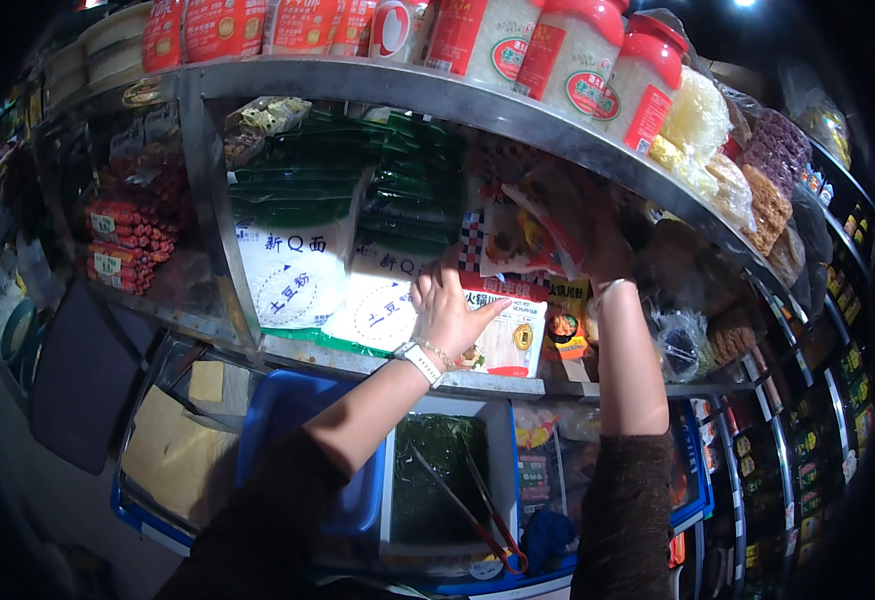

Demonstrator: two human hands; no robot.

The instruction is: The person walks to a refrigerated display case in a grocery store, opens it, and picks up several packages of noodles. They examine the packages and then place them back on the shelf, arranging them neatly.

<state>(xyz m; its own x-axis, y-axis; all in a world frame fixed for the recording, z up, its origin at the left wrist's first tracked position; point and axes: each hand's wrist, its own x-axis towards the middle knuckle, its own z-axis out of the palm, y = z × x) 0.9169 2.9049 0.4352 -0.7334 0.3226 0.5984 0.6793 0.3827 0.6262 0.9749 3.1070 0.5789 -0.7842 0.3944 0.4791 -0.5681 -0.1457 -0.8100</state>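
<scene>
My left hand point(449, 311) lies with fingers spread on the packets of a metal shelf. It rests between a white potato-noodle bag point(385, 307) and a red-topped packet of hot pot noodles point(509, 337). A white watch and a bracelet circle that wrist. Deeper in the shelf, my right hand point(595, 232) is in shadow, wearing a bangle. It appears to grip a tilted, raised noodle packet point(557, 225); its fingers are hard to see. Left of both hands lie stacked green-and-white noodle bags point(287, 255).
The steel shelf rim point(422, 86) arches above my hands, with red-lidded jars point(572, 52) on top. Red-wrapped sausages point(126, 240) lie at left. Below stand a blue plastic bin point(287, 405) and a tray of dark green sheets point(437, 450) with red-handled tongs point(509, 555).
</scene>
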